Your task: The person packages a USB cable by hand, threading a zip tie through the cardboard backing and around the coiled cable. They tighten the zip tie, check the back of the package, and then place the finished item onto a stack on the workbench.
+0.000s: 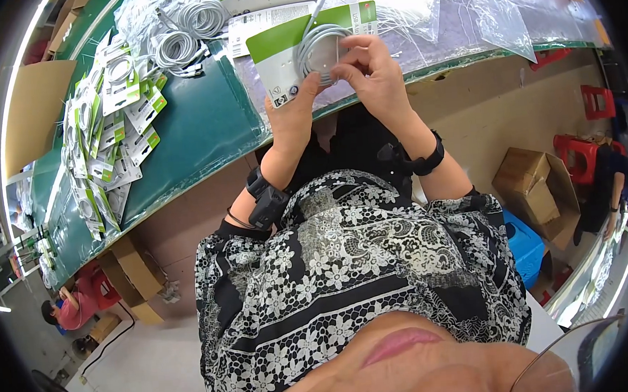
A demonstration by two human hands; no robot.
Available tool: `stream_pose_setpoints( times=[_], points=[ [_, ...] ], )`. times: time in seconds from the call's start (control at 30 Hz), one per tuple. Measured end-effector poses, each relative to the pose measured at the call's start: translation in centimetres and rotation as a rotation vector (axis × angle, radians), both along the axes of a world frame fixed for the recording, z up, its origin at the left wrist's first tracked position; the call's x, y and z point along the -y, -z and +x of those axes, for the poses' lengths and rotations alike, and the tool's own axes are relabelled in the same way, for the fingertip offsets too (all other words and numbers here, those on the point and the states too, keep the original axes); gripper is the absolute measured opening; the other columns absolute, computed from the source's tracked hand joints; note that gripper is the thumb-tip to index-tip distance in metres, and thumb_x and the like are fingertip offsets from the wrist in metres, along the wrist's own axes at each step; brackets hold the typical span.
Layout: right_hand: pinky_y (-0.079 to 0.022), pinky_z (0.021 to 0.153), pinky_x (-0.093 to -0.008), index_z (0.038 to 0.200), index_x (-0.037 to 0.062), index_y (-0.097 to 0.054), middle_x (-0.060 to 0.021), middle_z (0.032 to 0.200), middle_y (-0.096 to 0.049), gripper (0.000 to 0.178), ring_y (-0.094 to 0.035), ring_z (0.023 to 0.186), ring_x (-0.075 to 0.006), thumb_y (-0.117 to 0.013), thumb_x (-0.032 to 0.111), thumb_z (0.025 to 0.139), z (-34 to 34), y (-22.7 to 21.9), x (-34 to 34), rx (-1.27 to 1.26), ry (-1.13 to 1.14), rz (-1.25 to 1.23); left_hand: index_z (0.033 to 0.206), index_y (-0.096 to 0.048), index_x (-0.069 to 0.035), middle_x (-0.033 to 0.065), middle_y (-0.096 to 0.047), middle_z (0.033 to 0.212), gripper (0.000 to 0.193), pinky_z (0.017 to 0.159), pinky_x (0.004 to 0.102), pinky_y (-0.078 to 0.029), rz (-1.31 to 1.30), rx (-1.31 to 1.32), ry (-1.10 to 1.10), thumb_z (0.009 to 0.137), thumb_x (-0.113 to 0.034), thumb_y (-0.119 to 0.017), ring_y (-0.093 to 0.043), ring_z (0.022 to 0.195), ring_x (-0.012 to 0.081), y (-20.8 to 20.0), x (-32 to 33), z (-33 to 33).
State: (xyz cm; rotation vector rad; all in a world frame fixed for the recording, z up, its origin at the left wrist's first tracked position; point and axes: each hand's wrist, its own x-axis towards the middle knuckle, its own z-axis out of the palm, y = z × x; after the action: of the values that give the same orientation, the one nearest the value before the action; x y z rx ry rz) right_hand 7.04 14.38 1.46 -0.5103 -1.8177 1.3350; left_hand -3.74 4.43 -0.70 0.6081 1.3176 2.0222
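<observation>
My left hand grips the lower edge of a green and white packaging card, its thumb pressing on the coil. A coiled grey cable lies flat against the card's face, one plug end pointing up past the top edge. At the coil's right side my right hand is closed in a pinch between thumb and fingers. A thin pale strand shows by its fingertips; whether the fingers hold it or the cable I cannot tell.
Carded cables are heaped on the green tabletop at left. Loose coiled cables lie behind them. More cards sit beyond my hands. White thin strips and a clear bag are at right. A cardboard box stands below right.
</observation>
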Motion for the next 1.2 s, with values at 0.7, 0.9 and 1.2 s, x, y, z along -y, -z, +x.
stream_pose_setpoints(
  times=[0.7, 0.9, 1.2],
  points=[
    [-0.05, 0.06, -0.0351, 0.088, 0.0026, -0.063, -0.0097, 0.075, -0.062, 0.014, -0.061, 0.068, -0.027, -0.067, -0.002, 0.075, 0.3, -1.4, 0.9, 0.227, 0.232, 0.72, 0.116, -0.055, 0.002, 0.0096, -0.062, 0.106, 0.029, 0.079, 0.0334, -0.058, 0.119, 0.142, -0.007, 0.088, 0.0, -0.062, -0.063, 0.091, 0.0184, -0.4, -0.3, -0.3],
    [-0.05, 0.06, -0.0349, 0.088, 0.0024, -0.063, -0.0097, 0.076, -0.062, 0.014, -0.061, 0.068, -0.0269, -0.067, -0.001, 0.075, 0.1, -1.1, 0.9, 0.242, 0.23, 0.712, 0.115, -0.055, 0.001, 0.0091, -0.062, 0.105, 0.028, 0.078, 0.0329, -0.058, 0.124, 0.147, -0.003, 0.088, 0.0, -0.062, -0.063, 0.09, 0.0176, -0.2, -0.2, -0.3],
    [-0.051, 0.061, -0.0349, 0.087, 0.0032, -0.063, -0.0096, 0.076, -0.062, 0.013, -0.061, 0.068, -0.0267, -0.066, -0.001, 0.075, -0.1, -1.2, 1.1, 0.262, 0.237, 0.718, 0.113, -0.056, 0.002, 0.0091, -0.063, 0.102, 0.027, 0.076, 0.0323, -0.059, 0.116, 0.16, -0.013, 0.088, -0.001, -0.063, -0.064, 0.088, 0.0171, -0.1, 0.0, -0.3]
  ],
)
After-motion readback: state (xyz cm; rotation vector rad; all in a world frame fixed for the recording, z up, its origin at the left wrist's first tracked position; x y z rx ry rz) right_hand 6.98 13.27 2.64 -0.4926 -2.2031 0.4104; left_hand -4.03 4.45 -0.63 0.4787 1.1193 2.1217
